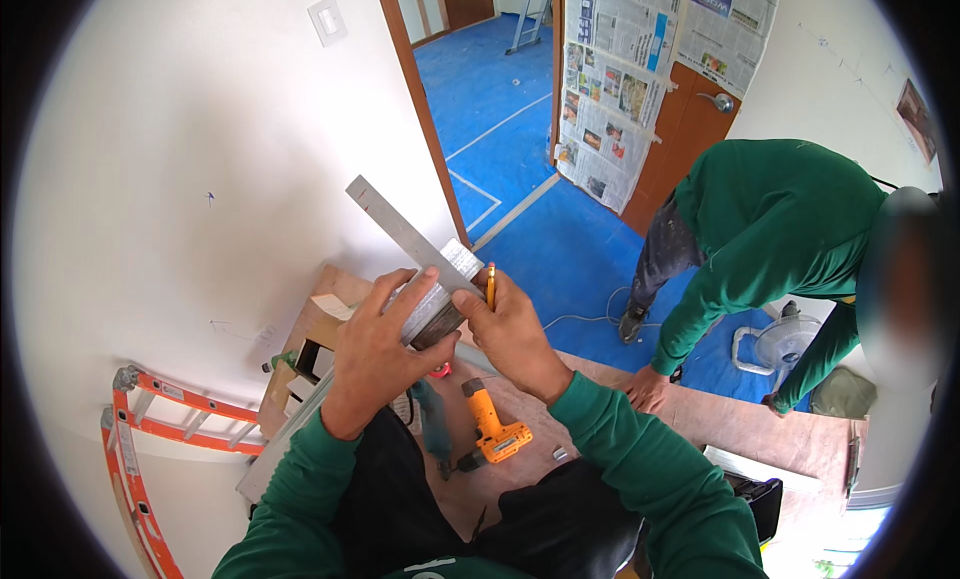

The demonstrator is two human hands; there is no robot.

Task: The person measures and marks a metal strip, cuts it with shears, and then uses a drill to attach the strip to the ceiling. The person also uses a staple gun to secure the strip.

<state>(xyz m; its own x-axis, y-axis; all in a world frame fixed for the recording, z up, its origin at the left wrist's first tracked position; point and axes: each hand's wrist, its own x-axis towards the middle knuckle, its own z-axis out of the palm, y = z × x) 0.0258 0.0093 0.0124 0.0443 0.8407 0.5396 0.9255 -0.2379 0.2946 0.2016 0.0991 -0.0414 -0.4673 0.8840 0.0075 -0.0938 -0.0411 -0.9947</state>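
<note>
A flat metal ruler slants up and to the left across a silvery piece with a dark grey lower side, whose exact kind I cannot make out. My left hand is closed around this silvery piece from the left, its index finger lying near the ruler. On the other side, my right hand presses its thumb on the ruler's lower end. An upright yellow pencil is tucked between the right fingers. Beneath both hands, an orange cordless drill and a green power tool lie on a plywood board.
A co-worker in a green sweater bends at the right, one hand on the plywood board. An orange ladder leans at the left. Behind are a newspaper-covered door, a blue floor sheet, a cord and a white fan.
</note>
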